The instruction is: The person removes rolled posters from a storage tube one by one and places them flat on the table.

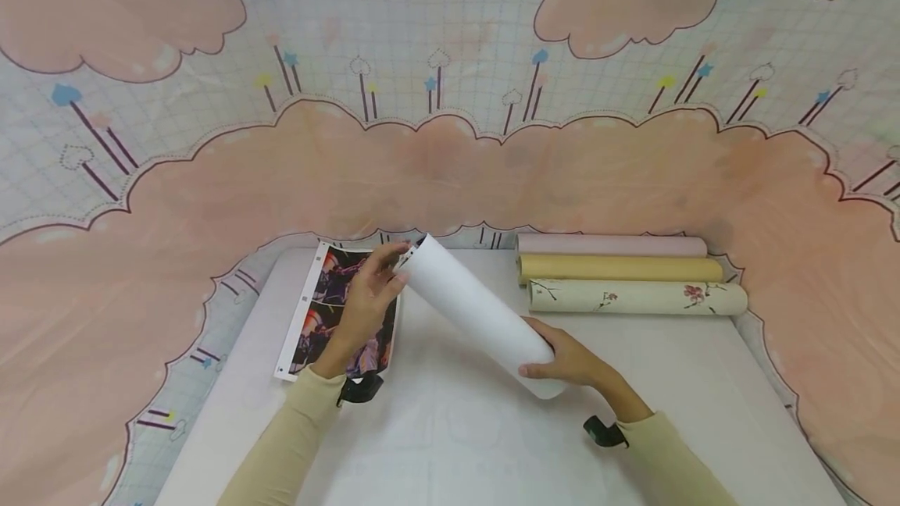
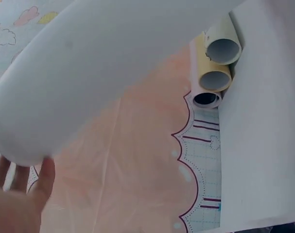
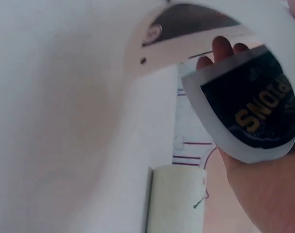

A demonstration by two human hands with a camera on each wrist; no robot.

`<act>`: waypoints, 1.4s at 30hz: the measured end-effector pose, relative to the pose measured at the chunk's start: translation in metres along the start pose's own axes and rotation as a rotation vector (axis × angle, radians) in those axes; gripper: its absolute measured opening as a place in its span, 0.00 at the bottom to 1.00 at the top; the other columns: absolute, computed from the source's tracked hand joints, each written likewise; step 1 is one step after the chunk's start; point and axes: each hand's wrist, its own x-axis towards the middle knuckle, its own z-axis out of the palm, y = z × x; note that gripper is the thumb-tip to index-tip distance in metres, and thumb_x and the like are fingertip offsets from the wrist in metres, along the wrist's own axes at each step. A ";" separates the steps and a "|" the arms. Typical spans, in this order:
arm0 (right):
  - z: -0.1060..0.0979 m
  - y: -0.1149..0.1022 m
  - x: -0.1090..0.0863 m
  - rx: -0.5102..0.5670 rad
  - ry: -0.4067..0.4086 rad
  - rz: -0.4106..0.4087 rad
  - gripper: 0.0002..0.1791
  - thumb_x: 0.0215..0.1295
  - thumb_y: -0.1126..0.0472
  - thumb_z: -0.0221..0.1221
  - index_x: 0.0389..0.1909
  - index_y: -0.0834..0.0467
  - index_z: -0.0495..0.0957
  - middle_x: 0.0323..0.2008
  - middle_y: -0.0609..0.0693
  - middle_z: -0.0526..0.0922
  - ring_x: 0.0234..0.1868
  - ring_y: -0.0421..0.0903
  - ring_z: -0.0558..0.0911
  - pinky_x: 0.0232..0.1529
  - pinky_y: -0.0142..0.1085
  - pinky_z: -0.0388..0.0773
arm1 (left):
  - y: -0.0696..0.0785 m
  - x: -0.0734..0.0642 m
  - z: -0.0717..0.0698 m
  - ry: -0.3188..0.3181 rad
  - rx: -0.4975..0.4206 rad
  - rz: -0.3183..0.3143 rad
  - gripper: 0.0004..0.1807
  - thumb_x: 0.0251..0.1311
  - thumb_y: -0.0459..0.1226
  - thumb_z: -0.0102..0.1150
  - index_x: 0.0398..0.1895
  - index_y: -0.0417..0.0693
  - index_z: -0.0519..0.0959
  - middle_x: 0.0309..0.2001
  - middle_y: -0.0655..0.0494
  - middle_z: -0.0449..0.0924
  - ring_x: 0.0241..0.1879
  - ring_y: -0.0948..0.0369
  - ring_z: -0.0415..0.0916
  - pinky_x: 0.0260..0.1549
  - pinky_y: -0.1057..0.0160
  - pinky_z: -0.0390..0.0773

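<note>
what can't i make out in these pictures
Head: part of the sheet, behind the left hand.
Head: inside of the white roll, mostly hidden by its wall.
Right wrist: full wording of the lettering, cut off by the white roll.
Right wrist: most of the flowered roll, cut off by the bottom edge.

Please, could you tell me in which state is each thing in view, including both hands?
Rolled poster: rolled, tilted, print facing inward.
Left hand: holding the poster's upper end.
Right hand: gripping its lower end.
Printed sheet: unrolled, print up, partly hidden by the left arm.
Floral roll: rolled, lying, end open.
Yellow roll: rolled, lying, end open.
Pink roll: rolled, lying, end open.
</note>
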 end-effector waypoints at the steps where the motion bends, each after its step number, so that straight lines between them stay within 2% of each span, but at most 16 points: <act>1: 0.002 0.001 0.000 0.003 0.017 0.006 0.46 0.56 0.51 0.70 0.74 0.55 0.58 0.63 0.59 0.73 0.53 0.55 0.77 0.47 0.47 0.77 | 0.000 0.000 0.001 0.036 -0.020 -0.005 0.26 0.66 0.24 0.49 0.68 0.32 0.62 0.67 0.40 0.62 0.64 0.60 0.66 0.61 0.71 0.72; 5: 0.010 0.003 0.002 0.015 0.099 0.036 0.46 0.57 0.51 0.69 0.74 0.54 0.58 0.65 0.59 0.72 0.55 0.56 0.77 0.48 0.49 0.79 | -0.004 -0.007 0.004 0.214 -0.095 -0.063 0.28 0.66 0.26 0.47 0.69 0.35 0.57 0.64 0.51 0.63 0.63 0.59 0.66 0.60 0.71 0.73; 7: 0.013 0.004 0.004 0.028 0.136 0.044 0.46 0.58 0.51 0.69 0.74 0.54 0.58 0.65 0.60 0.72 0.56 0.58 0.77 0.49 0.52 0.79 | -0.007 -0.013 0.008 0.274 -0.131 -0.106 0.27 0.67 0.26 0.46 0.69 0.35 0.57 0.61 0.54 0.64 0.61 0.60 0.67 0.58 0.74 0.72; 9: 0.017 0.003 0.006 0.041 0.182 0.058 0.46 0.58 0.51 0.68 0.74 0.54 0.57 0.65 0.61 0.72 0.57 0.59 0.76 0.50 0.54 0.79 | -0.010 -0.019 0.015 0.314 -0.152 -0.138 0.25 0.68 0.26 0.46 0.67 0.34 0.58 0.59 0.56 0.65 0.61 0.60 0.67 0.59 0.74 0.71; 12: 0.023 0.000 0.011 0.051 0.251 0.087 0.47 0.57 0.51 0.69 0.75 0.53 0.56 0.66 0.62 0.71 0.58 0.61 0.76 0.51 0.57 0.79 | -0.013 -0.029 0.027 0.336 -0.154 -0.184 0.23 0.67 0.25 0.46 0.64 0.33 0.60 0.57 0.57 0.66 0.60 0.60 0.67 0.58 0.74 0.71; 16: 0.030 -0.004 0.018 0.014 0.366 0.142 0.49 0.56 0.48 0.70 0.75 0.50 0.56 0.66 0.61 0.72 0.58 0.62 0.77 0.52 0.59 0.78 | -0.016 -0.042 0.048 0.313 -0.132 -0.243 0.22 0.65 0.24 0.48 0.63 0.36 0.65 0.57 0.55 0.69 0.60 0.54 0.69 0.55 0.73 0.74; 19: 0.036 -0.006 0.024 -0.022 0.452 0.149 0.48 0.55 0.49 0.70 0.75 0.48 0.56 0.65 0.59 0.73 0.59 0.61 0.77 0.54 0.61 0.76 | -0.021 -0.050 0.066 0.246 -0.124 -0.308 0.25 0.64 0.24 0.50 0.65 0.41 0.64 0.60 0.49 0.70 0.63 0.48 0.68 0.56 0.69 0.73; 23: 0.046 -0.009 0.030 -0.103 0.539 0.112 0.48 0.54 0.52 0.71 0.74 0.49 0.57 0.66 0.57 0.72 0.59 0.59 0.77 0.54 0.62 0.75 | -0.031 -0.057 0.090 0.141 -0.153 -0.399 0.33 0.65 0.27 0.51 0.73 0.47 0.56 0.69 0.44 0.63 0.69 0.44 0.63 0.62 0.58 0.71; 27: 0.059 -0.013 0.033 -0.246 0.580 0.051 0.48 0.54 0.51 0.70 0.74 0.53 0.57 0.64 0.58 0.73 0.56 0.58 0.79 0.52 0.59 0.77 | -0.038 -0.058 0.105 0.101 -0.237 -0.446 0.40 0.66 0.30 0.53 0.77 0.51 0.48 0.75 0.46 0.52 0.73 0.45 0.56 0.68 0.46 0.65; 32: 0.075 -0.016 0.035 -0.331 0.585 -0.039 0.49 0.50 0.52 0.72 0.73 0.53 0.58 0.63 0.57 0.72 0.52 0.57 0.79 0.47 0.55 0.79 | -0.043 -0.058 0.112 0.114 -0.306 -0.456 0.43 0.66 0.34 0.56 0.78 0.51 0.44 0.77 0.46 0.46 0.75 0.43 0.52 0.72 0.43 0.58; 37: 0.082 -0.015 0.035 -0.444 0.572 -0.155 0.49 0.47 0.50 0.73 0.71 0.56 0.62 0.62 0.58 0.72 0.52 0.57 0.79 0.47 0.56 0.78 | -0.046 -0.056 0.111 0.145 -0.354 -0.472 0.44 0.65 0.38 0.60 0.78 0.53 0.45 0.77 0.49 0.45 0.75 0.46 0.53 0.70 0.47 0.62; 42: 0.087 -0.020 0.030 -0.524 0.545 -0.218 0.46 0.48 0.47 0.70 0.69 0.56 0.65 0.61 0.55 0.72 0.55 0.53 0.78 0.51 0.57 0.74 | -0.048 -0.056 0.108 0.158 -0.339 -0.503 0.46 0.63 0.42 0.63 0.77 0.56 0.45 0.76 0.52 0.48 0.71 0.48 0.60 0.66 0.48 0.67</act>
